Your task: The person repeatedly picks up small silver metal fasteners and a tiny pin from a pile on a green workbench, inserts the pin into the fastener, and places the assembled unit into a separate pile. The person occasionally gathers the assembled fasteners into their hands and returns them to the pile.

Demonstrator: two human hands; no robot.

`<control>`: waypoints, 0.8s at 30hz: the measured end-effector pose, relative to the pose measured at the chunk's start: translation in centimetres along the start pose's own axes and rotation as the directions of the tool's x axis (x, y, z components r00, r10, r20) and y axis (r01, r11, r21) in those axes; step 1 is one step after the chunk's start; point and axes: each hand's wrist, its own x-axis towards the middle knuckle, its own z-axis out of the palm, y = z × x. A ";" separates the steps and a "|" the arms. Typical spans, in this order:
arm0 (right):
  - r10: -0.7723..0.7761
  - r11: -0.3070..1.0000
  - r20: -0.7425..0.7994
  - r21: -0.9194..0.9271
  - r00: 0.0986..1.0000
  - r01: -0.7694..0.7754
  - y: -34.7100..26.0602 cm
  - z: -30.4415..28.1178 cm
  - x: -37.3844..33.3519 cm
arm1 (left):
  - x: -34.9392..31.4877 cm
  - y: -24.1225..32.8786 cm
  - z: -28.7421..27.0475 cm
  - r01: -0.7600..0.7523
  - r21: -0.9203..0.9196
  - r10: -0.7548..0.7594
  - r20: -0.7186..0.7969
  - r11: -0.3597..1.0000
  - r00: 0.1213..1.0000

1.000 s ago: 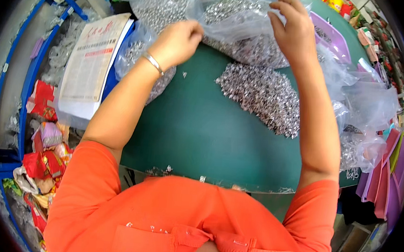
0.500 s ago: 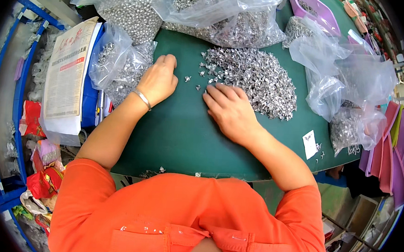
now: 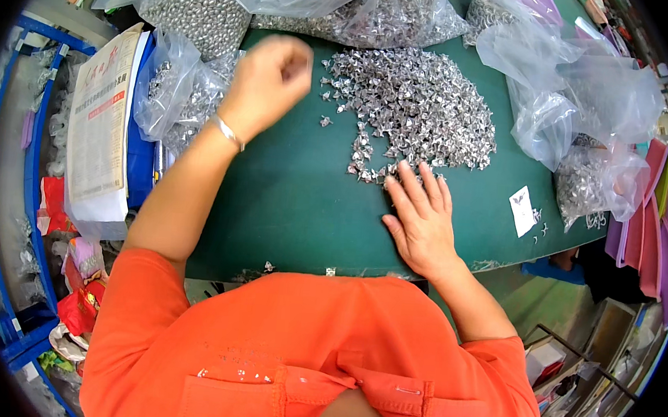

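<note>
A heap of small silvery metal pieces (image 3: 426,106) lies on the green tabletop (image 3: 295,213), with a narrow strip of pieces trailing off its near left side. At the heap's near edge my right hand (image 3: 426,219) rests palm down with fingers spread, its fingertips touching the nearest pieces. My left hand (image 3: 269,80), with a metal bracelet (image 3: 228,132) at the wrist, is up left of the heap. Its fingers curl closed and are slightly blurred; whatever they may hold is hidden. One loose piece (image 3: 325,121) sits apart between that hand and the heap.
Clear plastic bags of metal pieces (image 3: 386,18) line the far side, beside a bag of round silvery beads (image 3: 196,13). Another filled bag (image 3: 584,179) and a small white card (image 3: 521,211) lie right. A newspaper (image 3: 104,115) stands left.
My right hand has slid right and nearer to me, and its fingers have spread. My left hand has risen slightly to the right. Pieces now trail along the heap's near left edge.
</note>
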 end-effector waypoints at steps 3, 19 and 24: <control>0.099 0.993 -0.181 0.088 0.979 -0.084 0.3 0.4 -0.8 | 6.8 1.0 -1.6 -0.152 0.232 0.227 -0.342 0.961 0.912; -0.130 0.989 -0.116 0.057 0.985 0.138 2.0 0.8 5.4 | -6.3 2.0 5.9 -0.216 -0.076 0.229 0.279 0.973 0.933; -0.194 0.976 -0.087 0.087 0.977 0.202 0.1 0.7 1.9 | -7.8 3.3 3.7 -0.272 -0.034 0.273 0.187 0.962 0.944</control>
